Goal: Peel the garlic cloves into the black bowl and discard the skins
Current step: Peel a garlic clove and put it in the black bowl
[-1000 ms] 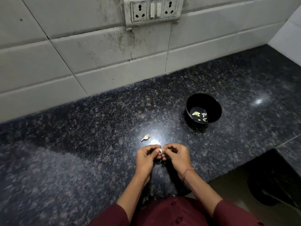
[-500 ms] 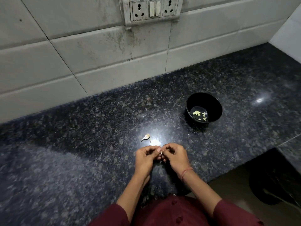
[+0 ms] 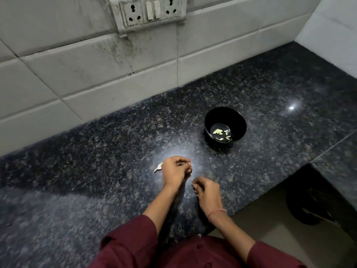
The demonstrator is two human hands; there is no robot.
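Garlic cloves (image 3: 222, 133): approx 7 in 1 black bowl (image 3: 213, 118), 1 clove (image 3: 158, 167) on counter (image 3: 96, 161); left hand (image 3: 174, 171) & right hand (image 3: 207, 194) curled, contents unclear.

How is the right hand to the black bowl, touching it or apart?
Apart. The head view shows bare countertop between the right hand and the black bowl, which stands farther back.

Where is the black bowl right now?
In the head view, the black bowl sits on the granite counter, right of centre, beyond the right hand and apart from it, peeled cloves inside.
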